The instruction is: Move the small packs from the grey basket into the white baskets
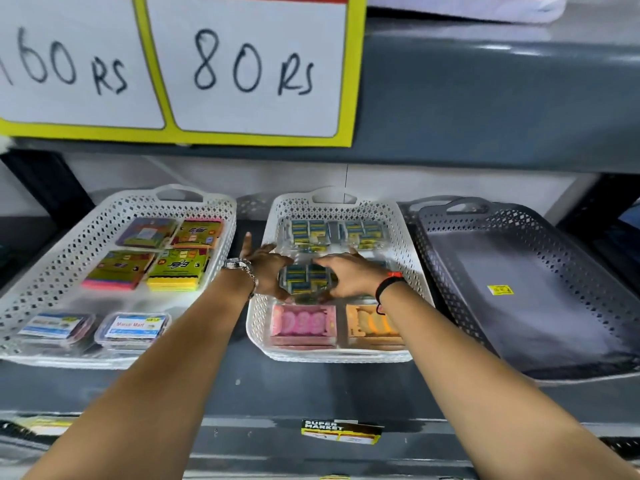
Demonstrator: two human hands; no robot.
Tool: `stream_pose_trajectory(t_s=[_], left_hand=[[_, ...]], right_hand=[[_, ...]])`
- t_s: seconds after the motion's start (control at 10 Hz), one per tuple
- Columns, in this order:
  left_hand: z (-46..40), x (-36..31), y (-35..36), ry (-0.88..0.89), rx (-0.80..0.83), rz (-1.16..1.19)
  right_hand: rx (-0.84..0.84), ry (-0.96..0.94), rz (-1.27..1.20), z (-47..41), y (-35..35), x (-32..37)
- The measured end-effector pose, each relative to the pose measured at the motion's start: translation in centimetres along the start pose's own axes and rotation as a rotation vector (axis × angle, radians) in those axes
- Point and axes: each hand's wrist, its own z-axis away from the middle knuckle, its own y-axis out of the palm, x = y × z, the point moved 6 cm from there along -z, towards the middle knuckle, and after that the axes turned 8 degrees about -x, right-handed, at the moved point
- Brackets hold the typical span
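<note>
Both hands meet inside the middle white basket [258,317]. My left hand [266,268] and my right hand [349,275] grip a clear pack of small blue-and-yellow boxes [306,278] from either side, low over the basket's middle. Two similar packs [334,233] lie at the basket's back; a pink pack [303,323] and an orange pack [372,325] lie at its front. The left white basket [52,268] holds colourful flat packs and two clear tubs. On the right, the grey basket [540,292] shows only a yellow sticker on its floor.
The three baskets stand side by side on a grey shelf [311,393]. Price signs reading 160 Rs and 80 Rs [252,64] hang from the shelf above. A supermarket label [341,431] sticks to the shelf's front edge.
</note>
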Motion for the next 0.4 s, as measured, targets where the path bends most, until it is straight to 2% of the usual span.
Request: stream_pose_trajectory(t_s=[0.4], left_hand=[[0.8,-0.4,-0.5,0.034,-0.042,-0.001]], right_hand=[[-0.007,0.035,-0.017,0.8,-0.6,0.6]])
